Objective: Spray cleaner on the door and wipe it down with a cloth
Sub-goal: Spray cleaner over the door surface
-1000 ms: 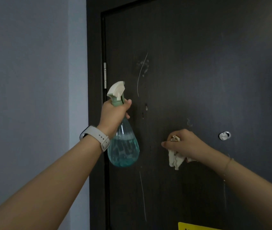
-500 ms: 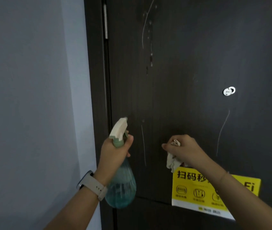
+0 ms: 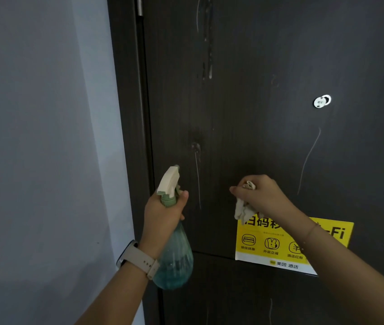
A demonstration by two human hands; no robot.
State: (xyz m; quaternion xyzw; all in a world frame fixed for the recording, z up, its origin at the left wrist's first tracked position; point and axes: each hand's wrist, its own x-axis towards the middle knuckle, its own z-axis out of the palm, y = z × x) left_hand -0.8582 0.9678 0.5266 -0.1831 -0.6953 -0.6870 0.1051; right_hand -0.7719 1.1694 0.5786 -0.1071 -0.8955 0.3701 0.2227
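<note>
Bottle [image 3: 174, 261] half full, light, likely slick plastic; left hand [image 3: 162, 214] fingers wrapped round neck. Cloth [image 3: 243, 211] soft, limp, bunched inside right hand [image 3: 260, 195] fingers near door [image 3: 256, 113].

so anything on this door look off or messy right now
Yes: wet drip trails run down the upper part of the dark door, unwiped, with thin pale streaks lower down. The yellow sticker sits slightly tilted.

Two bare forearms raised forward, both hands closed in a grip.

Left hand [image 3: 162, 212]: fingers curled round a spray bottle [image 3: 174, 254] neck, thumb laid alongside, wrist banded by a watch [image 3: 137, 259]. Right hand [image 3: 261, 195]: knuckles up, a cloth [image 3: 242, 211] bunched in curled fingers, forearm angled in from lower right.
</note>
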